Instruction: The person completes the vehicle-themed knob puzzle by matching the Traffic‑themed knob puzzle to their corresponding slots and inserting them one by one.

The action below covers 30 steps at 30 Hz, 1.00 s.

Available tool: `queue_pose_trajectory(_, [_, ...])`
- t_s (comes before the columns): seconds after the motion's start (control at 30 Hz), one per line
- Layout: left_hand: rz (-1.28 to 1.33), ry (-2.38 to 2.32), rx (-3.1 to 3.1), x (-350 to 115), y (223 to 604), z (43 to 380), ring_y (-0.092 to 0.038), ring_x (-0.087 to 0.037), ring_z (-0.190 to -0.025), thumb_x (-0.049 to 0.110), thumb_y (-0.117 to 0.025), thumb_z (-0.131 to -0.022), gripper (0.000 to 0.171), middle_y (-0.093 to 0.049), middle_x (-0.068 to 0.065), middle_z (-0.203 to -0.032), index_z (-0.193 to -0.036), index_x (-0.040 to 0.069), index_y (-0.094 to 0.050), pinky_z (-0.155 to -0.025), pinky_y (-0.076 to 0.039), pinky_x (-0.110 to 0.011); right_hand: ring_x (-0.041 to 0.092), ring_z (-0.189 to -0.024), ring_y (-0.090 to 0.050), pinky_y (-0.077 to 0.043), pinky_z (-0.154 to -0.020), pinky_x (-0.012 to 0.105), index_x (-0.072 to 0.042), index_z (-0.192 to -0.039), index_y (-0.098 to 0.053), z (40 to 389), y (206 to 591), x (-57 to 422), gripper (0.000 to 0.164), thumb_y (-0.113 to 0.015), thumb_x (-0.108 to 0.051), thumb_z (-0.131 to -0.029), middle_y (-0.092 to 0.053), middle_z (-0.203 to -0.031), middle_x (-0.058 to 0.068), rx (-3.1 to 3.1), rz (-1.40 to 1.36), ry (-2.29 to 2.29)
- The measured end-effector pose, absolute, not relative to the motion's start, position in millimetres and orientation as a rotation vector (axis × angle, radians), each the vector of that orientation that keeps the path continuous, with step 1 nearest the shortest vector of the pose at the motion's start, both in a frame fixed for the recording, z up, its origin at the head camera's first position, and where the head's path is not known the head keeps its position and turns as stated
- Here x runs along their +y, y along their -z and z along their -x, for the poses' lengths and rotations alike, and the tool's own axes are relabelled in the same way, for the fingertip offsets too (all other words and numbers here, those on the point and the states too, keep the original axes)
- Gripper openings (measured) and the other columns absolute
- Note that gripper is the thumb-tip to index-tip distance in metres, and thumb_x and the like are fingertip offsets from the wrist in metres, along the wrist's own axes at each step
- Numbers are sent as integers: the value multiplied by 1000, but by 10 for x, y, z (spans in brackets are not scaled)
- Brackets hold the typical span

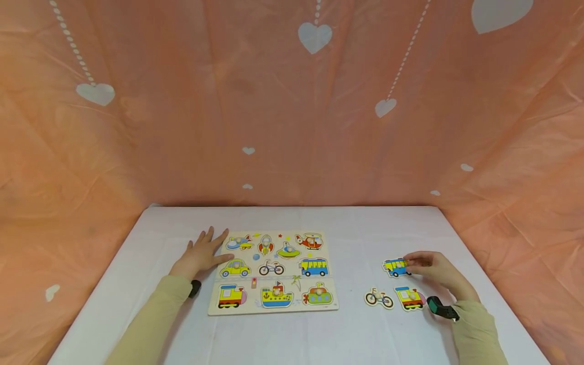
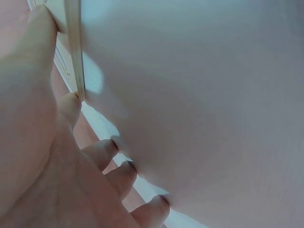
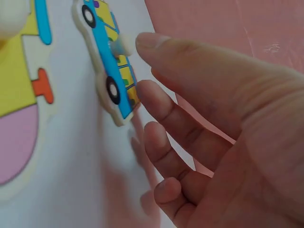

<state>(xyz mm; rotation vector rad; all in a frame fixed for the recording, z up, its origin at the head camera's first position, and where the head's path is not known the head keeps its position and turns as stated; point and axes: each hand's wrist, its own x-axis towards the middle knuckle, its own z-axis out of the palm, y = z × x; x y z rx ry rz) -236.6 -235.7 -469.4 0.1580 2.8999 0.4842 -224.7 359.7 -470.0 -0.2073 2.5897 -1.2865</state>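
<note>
In the head view, a wooden puzzle board (image 1: 292, 278) with vehicle pictures lies on the white table. My left hand (image 1: 201, 257) rests at its left edge, fingers spread; the thumb lies on the board, and in the left wrist view the index fingertip (image 2: 71, 102) touches the board's corner. My right hand (image 1: 431, 268) is beside a blue and yellow bus piece (image 1: 396, 267). The right wrist view has the thumb (image 3: 152, 42) close to the bus's white knob (image 3: 122, 46), a small gap between them; the other fingers are loosely bent.
Nearer the front lie a bicycle piece (image 1: 378, 298) and a train piece (image 1: 410, 298), the train close to the right wrist's black band (image 1: 441, 308). A pink cloth with white hearts (image 1: 315, 38) hangs behind and at both sides of the table.
</note>
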Motion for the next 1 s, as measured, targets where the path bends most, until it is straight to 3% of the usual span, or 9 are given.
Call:
queue_pose_trajectory(0.5, [-131, -478, 2891, -2364, 4721, 2392, -1, -49, -127, 65, -54, -72, 92, -5, -28, -143, -142, 17, -20, -94, -2, -67, 17, -75, -52, -46, -56, 23, -1, -106, -62, 2270, 4736, 3561, 40, -72, -23, -74, -61, -90, 9, 2592, 236, 1248])
queue_pose_trajectory(0.77, [-129, -477, 2887, -2367, 4720, 2387, -1, -49, -127, 64, -54, -72, 91, -5, -28, -143, -142, 17, -19, -94, -2, -67, 16, -75, -53, -45, -62, 21, -3, -103, -64, 2303, 4754, 3546, 35, -72, -21, -74, -62, -90, 7, 2619, 325, 1218])
queue_pose_trajectory(1.0, [-119, -478, 2883, -2364, 4713, 2384, 0, -48, -127, 65, -54, -72, 92, -4, -27, -143, -143, 18, -18, -94, -2, -67, 19, -73, -49, -43, -55, 23, -4, -102, -64, 2325, 4712, 3471, 35, -72, -21, -73, -59, -87, 8, 2608, 271, 1215])
